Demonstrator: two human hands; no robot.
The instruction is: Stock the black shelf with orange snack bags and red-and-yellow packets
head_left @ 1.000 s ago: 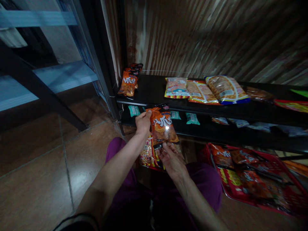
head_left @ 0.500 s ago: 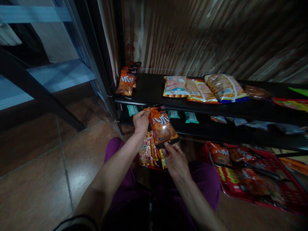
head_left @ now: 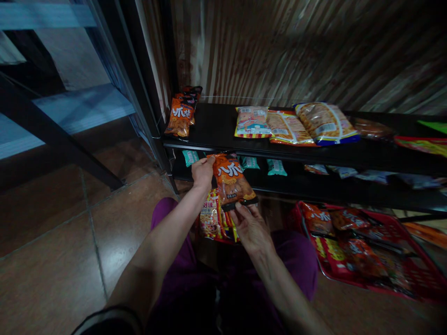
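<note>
Between my two hands is an orange and black snack bag (head_left: 233,179), tilted in front of the lower shelf. My left hand (head_left: 203,172) pinches its upper left corner. At its bottom edge, my right hand (head_left: 252,228) grips the black seal with thumb and fingers. Beneath the held bag, red and yellow snack packets (head_left: 211,216) lie between my knees; the bag hides part of them. Similar orange bags (head_left: 180,116) stand at the left end of the upper shelf (head_left: 214,123).
Clear-fronted snack bags (head_left: 289,128) lie along the upper shelf. Small teal packets (head_left: 277,167) sit on the lower shelf (head_left: 293,184). A red basket (head_left: 424,274) with several snack bags is on the floor at right. A dark metal post (head_left: 139,79) rises at left.
The held bag has tipped slightly more upright, so its printed front shows more. Both hands keep their grip and have barely moved. The whole view has shifted a little.
</note>
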